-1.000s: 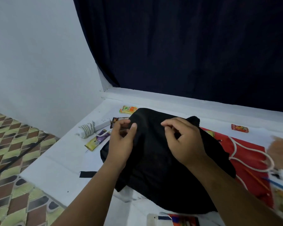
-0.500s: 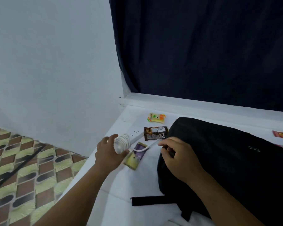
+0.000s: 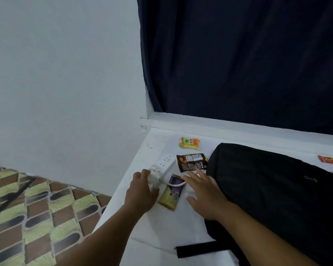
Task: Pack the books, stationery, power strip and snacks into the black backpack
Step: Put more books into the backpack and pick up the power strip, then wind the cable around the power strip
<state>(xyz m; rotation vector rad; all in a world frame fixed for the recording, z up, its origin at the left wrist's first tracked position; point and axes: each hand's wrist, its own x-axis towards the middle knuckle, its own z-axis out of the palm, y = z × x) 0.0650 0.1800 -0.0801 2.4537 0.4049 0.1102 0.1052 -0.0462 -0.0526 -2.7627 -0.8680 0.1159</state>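
Note:
The black backpack (image 3: 273, 191) lies flat on the white table (image 3: 161, 227), filling the right side. A white power strip (image 3: 164, 163) with its cord coiled round one end lies at the table's left edge. My left hand (image 3: 141, 191) grips that coiled end. My right hand (image 3: 206, 194) hovers with fingers spread between the backpack and a purple-and-yellow snack packet (image 3: 171, 192). A brown snack packet (image 3: 191, 162) and a yellow-orange one (image 3: 189, 143) lie behind the strip. A red packet (image 3: 329, 160) sits far right.
The table's left edge drops to a patterned tile floor (image 3: 27, 217). A white wall (image 3: 65, 83) stands at left and a dark curtain (image 3: 238, 60) hangs behind the white ledge (image 3: 238, 127). A black backpack strap (image 3: 196, 248) lies across the near table.
My view swung left. My left hand left the backpack and took hold of the power strip's coiled end. My right hand let go of the backpack's edge and spread open over the table.

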